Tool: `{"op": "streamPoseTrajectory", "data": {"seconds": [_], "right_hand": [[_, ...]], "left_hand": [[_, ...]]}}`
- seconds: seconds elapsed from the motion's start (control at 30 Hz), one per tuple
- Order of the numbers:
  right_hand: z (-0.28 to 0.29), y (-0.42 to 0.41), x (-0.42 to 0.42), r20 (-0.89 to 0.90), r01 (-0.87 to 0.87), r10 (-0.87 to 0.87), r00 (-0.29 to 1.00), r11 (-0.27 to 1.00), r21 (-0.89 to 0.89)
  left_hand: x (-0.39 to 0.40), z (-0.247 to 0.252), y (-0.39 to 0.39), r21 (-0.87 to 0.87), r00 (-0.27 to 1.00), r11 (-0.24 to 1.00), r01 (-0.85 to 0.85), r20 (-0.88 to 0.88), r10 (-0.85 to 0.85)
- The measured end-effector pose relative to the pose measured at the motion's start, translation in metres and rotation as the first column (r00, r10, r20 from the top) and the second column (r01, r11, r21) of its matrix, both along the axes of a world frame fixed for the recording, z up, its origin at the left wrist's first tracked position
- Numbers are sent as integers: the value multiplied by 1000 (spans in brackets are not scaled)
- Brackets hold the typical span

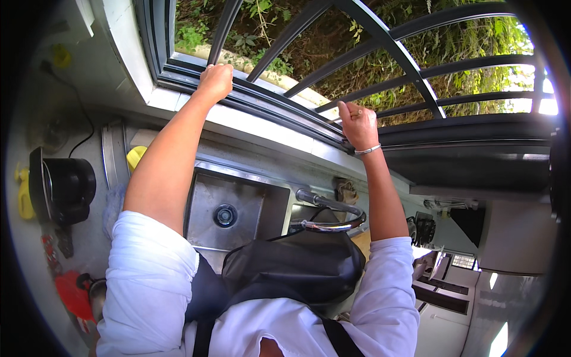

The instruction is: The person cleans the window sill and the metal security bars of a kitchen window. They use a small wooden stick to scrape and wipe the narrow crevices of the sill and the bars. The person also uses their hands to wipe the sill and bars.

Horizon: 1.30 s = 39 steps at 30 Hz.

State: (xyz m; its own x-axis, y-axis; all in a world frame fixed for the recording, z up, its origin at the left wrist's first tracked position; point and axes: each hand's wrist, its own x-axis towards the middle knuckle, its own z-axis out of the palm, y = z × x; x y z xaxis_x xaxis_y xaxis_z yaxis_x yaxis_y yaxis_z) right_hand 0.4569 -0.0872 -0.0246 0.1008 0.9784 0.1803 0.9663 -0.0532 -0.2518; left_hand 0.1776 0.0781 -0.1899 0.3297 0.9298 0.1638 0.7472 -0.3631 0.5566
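My left hand [215, 82] is closed in a fist at the foot of a dark metal window bar [225, 29], just above the window track [263, 98]. Farther right, my right hand [360, 127] has its fingers curled at the edge of a dark window sash [464, 131]. The palm side of both hands is hidden. A ring and a bracelet show on the right hand and wrist. Below my arms lies a stainless steel sink [241, 203] with a round drain [225, 215]. A chrome faucet [334, 226] curves beside it.
A black apron [294, 267] hangs in front of me, partly over the sink. To the left stand a black pot-like appliance [69, 189], a yellow spray bottle [25, 196] and a red object [73, 294]. White tiles [267, 129] line the sill; plants [276, 62] grow outside.
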Motion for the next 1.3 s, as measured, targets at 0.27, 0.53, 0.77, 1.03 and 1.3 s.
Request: {"op": "streamPoseTrajectory", "data": {"seconds": [0.27,0.53,0.77,1.03,1.3], "right_hand": [[0,3,-14,-303,-6,-15,953,998,-67],[-18,4,56,407,37,67,911,969,-243],[25,28,1,-143,162,-215,966,936,-312],[-19,6,43,320,33,46,946,971,-238],[13,7,42,48,141,-134,990,964,-226]], "left_hand": [[-2,-2,1,6,1000,1000,10,8,-10],[3,16,-3,-74,998,996,39,-39,-42],[-6,13,-1,-96,997,995,30,-72,-37],[5,8,-1,-55,1000,998,14,17,-13],[2,5,1,-71,1000,997,26,16,-25]]}}
